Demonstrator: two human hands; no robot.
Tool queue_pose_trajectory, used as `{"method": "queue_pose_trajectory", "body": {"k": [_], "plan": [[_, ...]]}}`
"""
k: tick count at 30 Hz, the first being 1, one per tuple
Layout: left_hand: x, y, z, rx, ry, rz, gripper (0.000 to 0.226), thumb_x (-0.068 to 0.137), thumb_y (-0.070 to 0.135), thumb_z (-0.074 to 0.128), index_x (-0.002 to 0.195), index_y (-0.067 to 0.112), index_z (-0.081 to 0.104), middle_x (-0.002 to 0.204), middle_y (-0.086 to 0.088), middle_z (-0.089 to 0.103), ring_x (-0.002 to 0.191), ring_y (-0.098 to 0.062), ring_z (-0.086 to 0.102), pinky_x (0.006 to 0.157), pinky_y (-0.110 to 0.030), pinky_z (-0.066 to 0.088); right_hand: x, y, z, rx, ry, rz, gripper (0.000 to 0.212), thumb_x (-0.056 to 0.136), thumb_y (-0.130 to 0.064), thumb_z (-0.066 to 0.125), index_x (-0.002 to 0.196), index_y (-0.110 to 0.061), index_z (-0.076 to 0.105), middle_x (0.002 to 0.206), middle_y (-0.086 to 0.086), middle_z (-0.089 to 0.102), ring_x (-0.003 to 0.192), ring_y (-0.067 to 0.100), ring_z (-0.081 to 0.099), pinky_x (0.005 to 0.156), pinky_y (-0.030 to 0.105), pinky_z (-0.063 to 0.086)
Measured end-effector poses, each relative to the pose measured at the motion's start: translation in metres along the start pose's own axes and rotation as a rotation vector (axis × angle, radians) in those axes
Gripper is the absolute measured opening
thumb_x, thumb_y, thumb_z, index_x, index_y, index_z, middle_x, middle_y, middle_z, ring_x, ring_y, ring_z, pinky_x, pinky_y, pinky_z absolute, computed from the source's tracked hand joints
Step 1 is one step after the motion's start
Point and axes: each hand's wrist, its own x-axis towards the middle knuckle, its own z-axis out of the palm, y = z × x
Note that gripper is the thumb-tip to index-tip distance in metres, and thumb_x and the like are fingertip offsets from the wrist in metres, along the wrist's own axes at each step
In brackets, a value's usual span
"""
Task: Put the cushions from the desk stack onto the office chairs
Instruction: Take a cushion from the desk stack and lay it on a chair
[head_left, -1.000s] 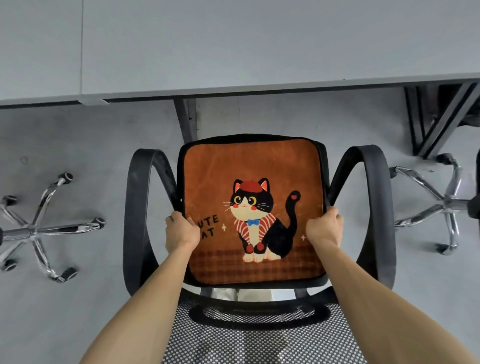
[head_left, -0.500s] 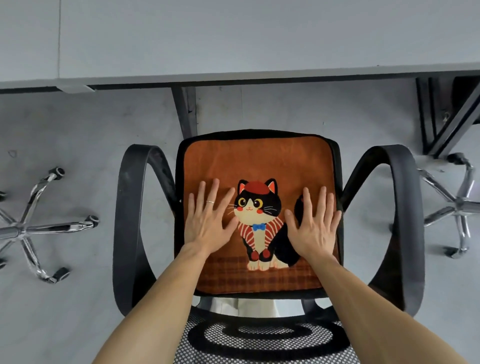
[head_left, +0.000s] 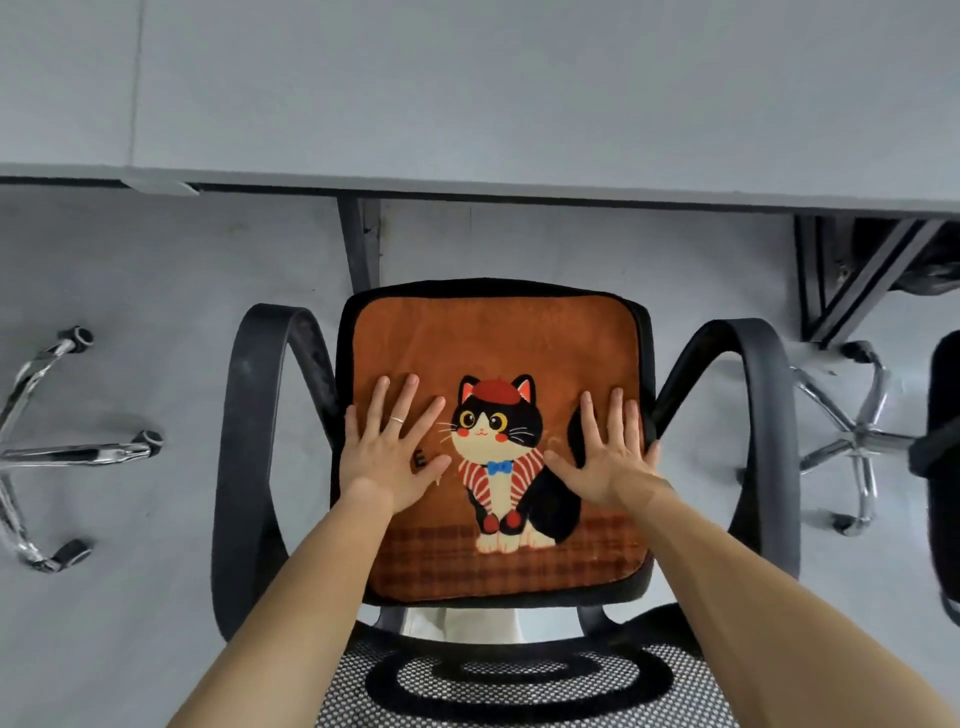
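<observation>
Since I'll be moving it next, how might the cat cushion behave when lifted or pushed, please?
Probably floppy and light: the cat cushion looks thin and plush. Its fuzzy fabric should grip the chair seat rather than slide.

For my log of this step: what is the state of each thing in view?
office chair: seat covered by the cushion, armrests free.
cushion: lies flat on the seat, cat print up.
left hand: open, flat on the cushion.
right hand: open, flat on the cushion.
</observation>
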Motion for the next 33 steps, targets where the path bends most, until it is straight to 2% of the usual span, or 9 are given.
{"method": "queue_pose_trajectory", "body": {"k": [4,6,8,10,12,14,19,24,33], "plan": [[-0.006,0.015,-0.054,0.051,-0.314,-0.040,0.097,0.091,0.067,0.047,0.152,0.042,-0.024,0.157,-0.001,-0.041,0.149,-0.039,-0.022,0.118,-0.061,0.021,-0.006,-0.007,-0.056,-0.141,-0.207,0.049,0.103,0.081,-0.088,0.037,0.158,-0.043,-0.013,0.166,-0.002,-0.026,0.156,0.029,-0.013,0.117,0.069,0.000],[-0.003,0.023,-0.087,0.016,-0.347,-0.016,0.084,0.094,0.057,0.050,0.159,0.037,0.000,0.167,-0.008,-0.012,0.150,-0.040,0.014,0.111,-0.054,0.034,0.003,-0.013,-0.074,-0.132,-0.258,0.096,0.096,0.081,-0.077,0.044,0.161,-0.042,0.005,0.171,0.000,-0.006,0.157,0.033,0.004,0.120,0.068,0.006],[0.003,0.026,-0.114,-0.082,-0.290,0.053,0.062,0.098,0.052,0.042,0.153,0.027,0.033,0.156,-0.011,0.033,0.132,-0.034,0.047,0.096,-0.042,0.046,0.006,-0.027,-0.088,-0.129,-0.232,0.080,0.081,0.084,-0.063,0.043,0.158,-0.032,0.030,0.165,0.007,0.029,0.149,0.037,0.029,0.119,0.065,0.021],[0.011,0.027,-0.124,-0.169,-0.191,0.093,0.052,0.100,0.048,0.039,0.144,0.022,0.045,0.140,-0.009,0.051,0.122,-0.031,0.054,0.090,-0.040,0.048,0.000,-0.047,-0.099,-0.114,-0.110,0.030,0.067,0.091,-0.053,0.042,0.150,-0.023,0.046,0.153,0.009,0.048,0.138,0.039,0.045,0.115,0.060,0.034],[0.023,0.029,-0.118,-0.177,-0.017,0.121,0.054,0.100,0.045,0.041,0.149,0.022,0.039,0.151,-0.010,0.041,0.137,-0.031,0.040,0.105,-0.044,0.041,-0.001,-0.065,-0.099,-0.034,0.067,-0.044,0.059,0.096,-0.051,0.040,0.149,-0.025,0.047,0.153,0.009,0.046,0.139,0.038,0.042,0.112,0.055,0.038],[0.039,0.030,-0.104,-0.160,0.138,0.154,0.063,0.101,0.046,0.040,0.158,0.025,0.022,0.164,-0.010,0.018,0.152,-0.030,0.013,0.121,-0.048,0.020,0.002,-0.082,-0.092,0.038,0.246,-0.138,0.057,0.101,-0.052,0.036,0.154,-0.032,0.036,0.162,0.007,0.031,0.150,0.039,0.023,0.118,0.054,0.030],[0.081,0.011,-0.072,-0.142,0.214,0.136,0.070,0.097,0.068,0.021,0.154,0.047,-0.014,0.162,0.005,-0.031,0.148,-0.027,-0.029,0.122,-0.057,-0.002,0.051,-0.072,-0.069,0.076,0.389,-0.190,0.064,0.098,-0.070,0.015,0.157,-0.052,-0.005,0.169,-0.009,-0.017,0.152,0.028,-0.025,0.120,0.065,-0.007],[0.093,-0.011,-0.047,-0.147,0.289,0.029,0.090,0.079,0.092,0.015,0.148,0.052,-0.026,0.158,0.004,-0.038,0.144,-0.033,-0.037,0.118,-0.059,-0.016,0.081,-0.026,-0.056,0.027,0.501,-0.054,0.087,0.079,-0.095,0.007,0.152,-0.056,-0.018,0.166,-0.011,-0.026,0.151,0.028,-0.029,0.117,0.070,-0.010],[0.091,-0.004,-0.049,-0.166,0.259,-0.054,0.100,0.071,0.098,0.018,0.147,0.051,-0.027,0.159,0.002,-0.038,0.145,-0.039,-0.032,0.118,-0.064,-0.008,0.084,-0.026,-0.054,0.156,0.503,0.027,0.113,0.065,-0.105,0.014,0.156,-0.046,-0.020,0.166,0.001,-0.027,0.151,0.030,-0.030,0.120,0.063,-0.010]]}}
